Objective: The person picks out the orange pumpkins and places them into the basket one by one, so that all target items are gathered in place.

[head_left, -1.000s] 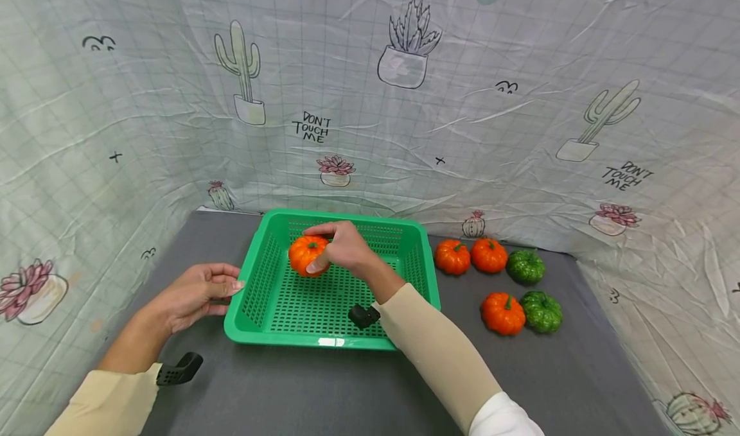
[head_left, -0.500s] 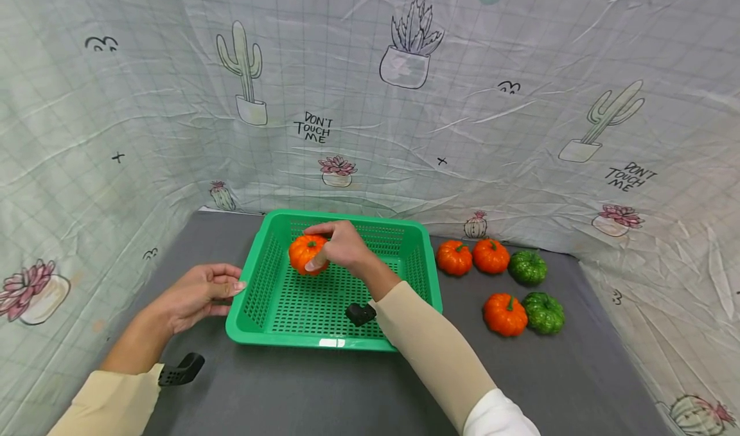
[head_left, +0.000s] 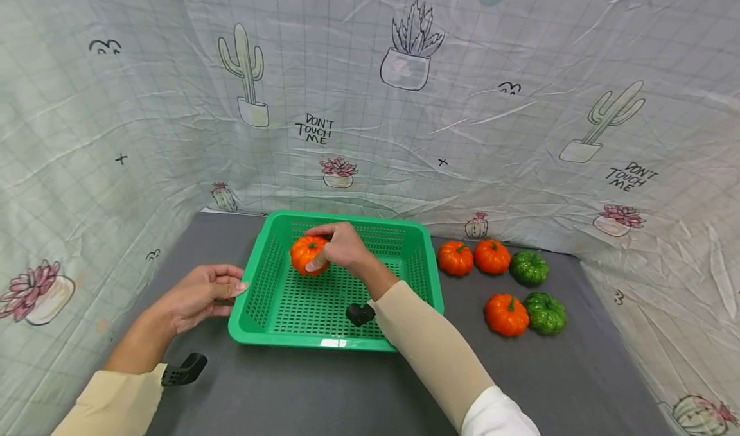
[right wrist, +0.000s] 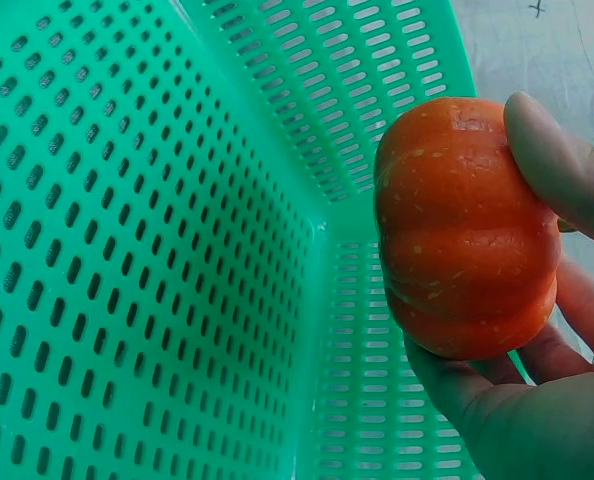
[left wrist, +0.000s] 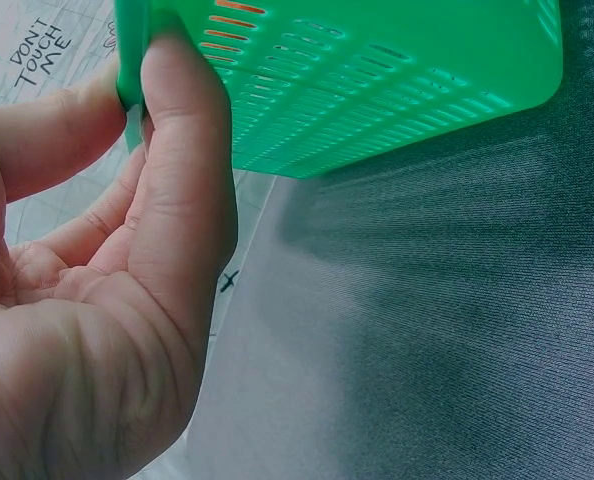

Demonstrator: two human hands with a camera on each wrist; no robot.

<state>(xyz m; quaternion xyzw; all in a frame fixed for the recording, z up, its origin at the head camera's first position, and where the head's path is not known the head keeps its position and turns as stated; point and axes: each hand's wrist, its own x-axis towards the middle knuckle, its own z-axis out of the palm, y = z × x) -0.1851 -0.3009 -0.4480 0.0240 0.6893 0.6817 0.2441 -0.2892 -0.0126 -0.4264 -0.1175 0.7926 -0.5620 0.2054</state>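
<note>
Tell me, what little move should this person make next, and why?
Probably let the orange pumpkin rest in the green basket and release it: the right hand holds it inside the basket, while the left hand pinches the rim, perhaps for steadiness.

- Head view: black lettering [head_left: 315,130] on the pale cloth backdrop [head_left: 370,89], left of centre, reads "DON'T TOUCH ME" over three lines.
- Slanted lettering [head_left: 631,176] farther right reads the same.
- Left wrist view: tilted "DON'T TOUCH ME" on the cloth.
- Small black cross marks [head_left: 442,162] on the cloth.
</note>
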